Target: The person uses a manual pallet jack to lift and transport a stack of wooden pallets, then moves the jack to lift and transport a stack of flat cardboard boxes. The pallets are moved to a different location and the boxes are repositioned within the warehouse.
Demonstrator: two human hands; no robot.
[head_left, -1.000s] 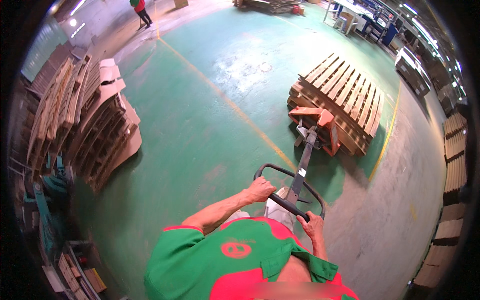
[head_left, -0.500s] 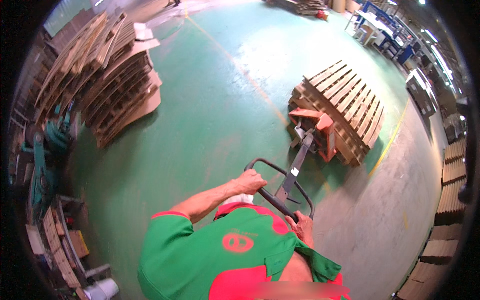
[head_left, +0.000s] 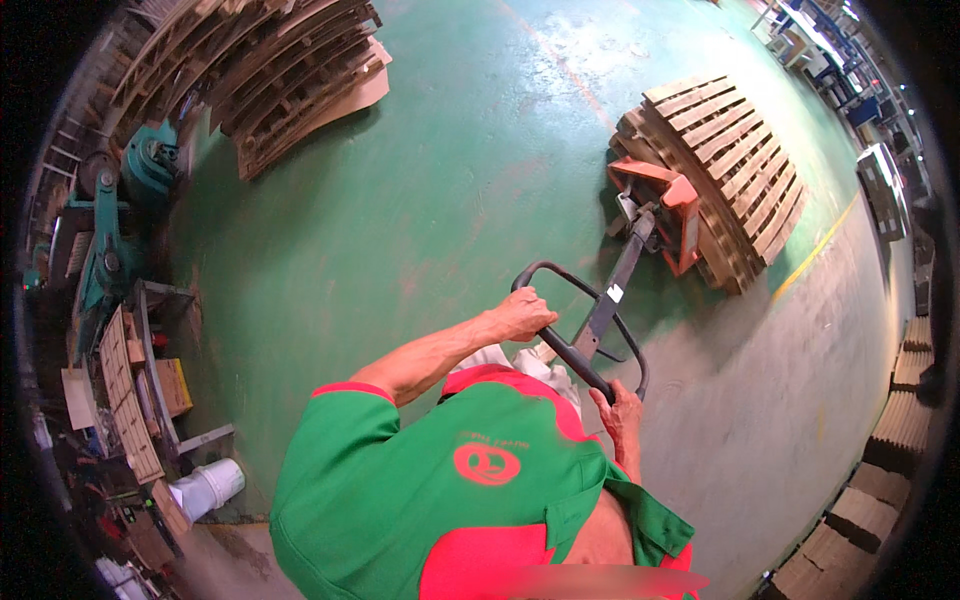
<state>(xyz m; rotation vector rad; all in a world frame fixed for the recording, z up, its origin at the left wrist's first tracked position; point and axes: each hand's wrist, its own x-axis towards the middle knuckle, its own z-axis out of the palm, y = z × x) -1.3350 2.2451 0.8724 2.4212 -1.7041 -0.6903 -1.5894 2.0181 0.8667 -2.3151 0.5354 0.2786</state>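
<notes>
Both of my hands are on the dark loop handle (head_left: 572, 358) of a pallet jack. Toward the loop's left corner, my left hand (head_left: 524, 314) is wrapped round the bar. My right hand (head_left: 622, 410) grips the right end of the same bar, its fingers partly hidden. From the handle a dark shaft (head_left: 612, 297) slants away to the jack's orange body (head_left: 682, 200). Against that body sits a short stack of wooden pallets (head_left: 735, 170), slatted top upward; the jack's forks are hidden under it.
Tall stacked pallets (head_left: 290, 90) stand at the far left, near a teal machine (head_left: 108, 240). A white bucket (head_left: 210, 487) sits beside a metal frame (head_left: 165, 400). Stacked cardboard (head_left: 865, 515) lines the right side. A yellow line (head_left: 815, 255) crosses the floor.
The left pallet stack has slid toward the top of the view, and the bucket shows more fully. The pallet jack appears slightly higher and farther right. Both hands keep their hold.
</notes>
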